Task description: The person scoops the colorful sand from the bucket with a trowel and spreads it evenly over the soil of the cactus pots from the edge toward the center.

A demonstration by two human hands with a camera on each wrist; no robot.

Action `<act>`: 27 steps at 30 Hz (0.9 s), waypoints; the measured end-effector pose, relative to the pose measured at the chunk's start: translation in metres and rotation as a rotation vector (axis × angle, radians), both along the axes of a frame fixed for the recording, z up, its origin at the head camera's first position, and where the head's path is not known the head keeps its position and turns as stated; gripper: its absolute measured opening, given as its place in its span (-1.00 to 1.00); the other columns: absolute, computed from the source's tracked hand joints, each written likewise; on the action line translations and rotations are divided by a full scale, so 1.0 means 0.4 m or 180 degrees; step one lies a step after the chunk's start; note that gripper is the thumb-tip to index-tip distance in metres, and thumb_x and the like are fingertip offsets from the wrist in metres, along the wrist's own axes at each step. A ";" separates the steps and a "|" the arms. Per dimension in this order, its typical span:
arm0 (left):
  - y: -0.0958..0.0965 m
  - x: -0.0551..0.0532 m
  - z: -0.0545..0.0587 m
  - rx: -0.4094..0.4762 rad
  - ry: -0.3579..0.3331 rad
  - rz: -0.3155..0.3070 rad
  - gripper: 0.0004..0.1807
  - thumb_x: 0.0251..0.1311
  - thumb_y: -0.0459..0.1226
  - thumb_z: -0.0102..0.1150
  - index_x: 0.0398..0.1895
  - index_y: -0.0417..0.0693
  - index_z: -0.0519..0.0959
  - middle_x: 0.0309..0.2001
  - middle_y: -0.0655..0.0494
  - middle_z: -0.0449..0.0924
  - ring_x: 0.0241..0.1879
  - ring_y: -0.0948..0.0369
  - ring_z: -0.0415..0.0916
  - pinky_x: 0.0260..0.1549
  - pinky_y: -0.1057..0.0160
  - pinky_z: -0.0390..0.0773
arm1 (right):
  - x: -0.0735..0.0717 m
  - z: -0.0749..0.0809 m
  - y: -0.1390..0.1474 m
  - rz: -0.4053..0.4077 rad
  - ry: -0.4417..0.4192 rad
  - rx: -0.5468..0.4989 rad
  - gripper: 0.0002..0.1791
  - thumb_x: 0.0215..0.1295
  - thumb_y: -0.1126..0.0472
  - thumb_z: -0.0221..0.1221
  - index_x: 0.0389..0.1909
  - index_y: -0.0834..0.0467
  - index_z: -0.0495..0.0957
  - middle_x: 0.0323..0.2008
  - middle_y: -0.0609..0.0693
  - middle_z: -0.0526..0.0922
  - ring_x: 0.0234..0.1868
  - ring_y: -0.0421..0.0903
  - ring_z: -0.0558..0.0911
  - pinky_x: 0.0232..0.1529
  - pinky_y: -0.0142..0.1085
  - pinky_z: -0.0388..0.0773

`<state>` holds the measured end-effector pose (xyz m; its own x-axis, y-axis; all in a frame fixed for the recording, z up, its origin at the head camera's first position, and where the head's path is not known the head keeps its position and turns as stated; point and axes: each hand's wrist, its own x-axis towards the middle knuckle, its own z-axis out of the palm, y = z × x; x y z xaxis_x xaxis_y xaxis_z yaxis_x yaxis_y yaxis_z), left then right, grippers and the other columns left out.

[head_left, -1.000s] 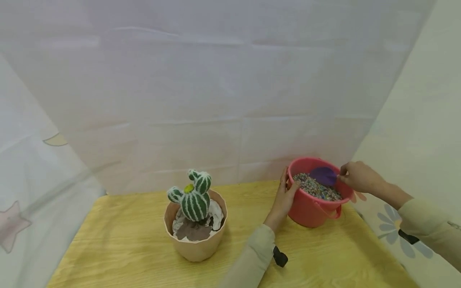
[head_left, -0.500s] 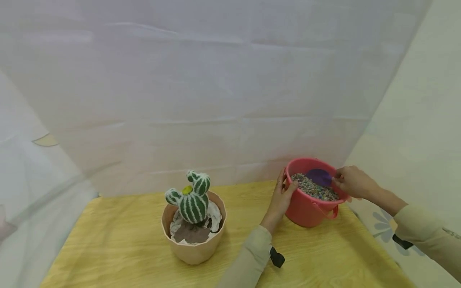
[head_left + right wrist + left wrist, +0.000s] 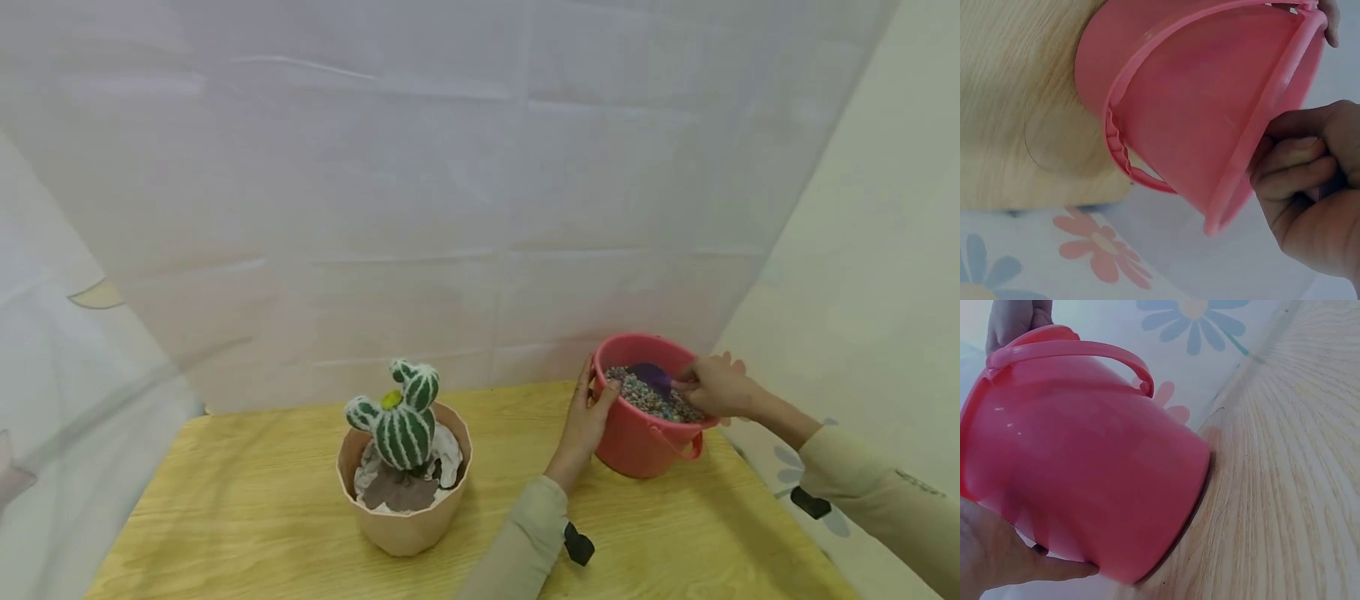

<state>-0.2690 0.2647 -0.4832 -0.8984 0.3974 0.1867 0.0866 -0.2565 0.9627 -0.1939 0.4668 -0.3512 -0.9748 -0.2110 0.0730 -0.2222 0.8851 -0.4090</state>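
A pink bucket (image 3: 637, 446) stands at the right of the table, part-filled with small multicoloured pebbles (image 3: 645, 396). At its left side my left hand (image 3: 585, 421) grips the wall just under the rim, thumb towards me; the left wrist view shows this hand (image 3: 1004, 556) against the bucket wall. Inside the bucket lies a purple scoop (image 3: 649, 379), its blade partly in the pebbles. My right hand (image 3: 716, 387) reaches over the right rim and holds the scoop's handle, with fingers curled in the right wrist view (image 3: 1310, 187). The handle itself is mostly hidden.
A beige pot (image 3: 405, 529) with a green knitted cactus (image 3: 405, 433) stands left of the bucket, holding white and brown filling. The bucket's handle (image 3: 1116, 140) hangs down its outer side. A pale sheet (image 3: 420, 208) hangs behind the wooden table (image 3: 247, 500).
My right hand has moved left and down into the bucket, pushing the purple scoop deeper into the pebbles. The left hand keeps its place on the bucket.
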 end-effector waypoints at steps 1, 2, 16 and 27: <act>0.000 0.001 -0.002 -0.0022 -0.0007 0.0024 -0.24 0.38 0.13 0.18 0.58 0.61 0.11 0.51 0.17 0.19 0.36 0.02 0.32 0.20 -0.04 0.42 | -0.001 -0.002 -0.002 0.0016 -0.0091 -0.0071 -0.66 0.46 0.37 0.16 -0.57 0.27 0.66 -0.79 -0.23 0.29 -0.79 -0.36 0.17 -0.70 -0.40 0.15; 0.000 0.002 -0.003 -0.0046 -0.0007 0.0042 -0.25 0.38 0.14 0.17 0.58 0.62 0.10 0.52 0.18 0.18 0.37 0.03 0.32 0.20 -0.03 0.42 | -0.001 -0.004 -0.004 0.0020 -0.0177 -0.0164 -0.67 0.48 0.34 0.15 -0.52 0.29 0.68 -0.78 -0.21 0.33 -0.80 -0.34 0.21 -0.72 -0.40 0.18; 0.003 -0.004 -0.011 -0.0086 0.0055 0.0173 -0.27 0.40 0.13 0.16 0.56 0.65 0.11 0.53 0.27 0.15 0.40 0.09 0.27 0.23 0.01 0.39 | 0.016 0.006 0.011 -0.0086 -0.1418 -0.1458 -0.57 0.44 0.35 0.16 0.22 0.52 0.50 -0.73 -0.07 0.32 -0.75 -0.24 0.13 -0.71 -0.35 0.13; 0.002 0.002 0.009 -0.0103 0.0015 0.0065 -0.25 0.35 0.13 0.21 0.54 0.72 0.11 0.46 0.46 0.22 0.35 0.16 0.33 0.21 0.09 0.41 | 0.007 0.015 0.045 -0.0052 -0.2535 -0.2755 -0.64 0.66 0.27 -0.14 -0.38 0.19 0.51 -0.68 -0.11 0.08 -0.71 -0.28 0.03 -0.63 -0.36 -0.02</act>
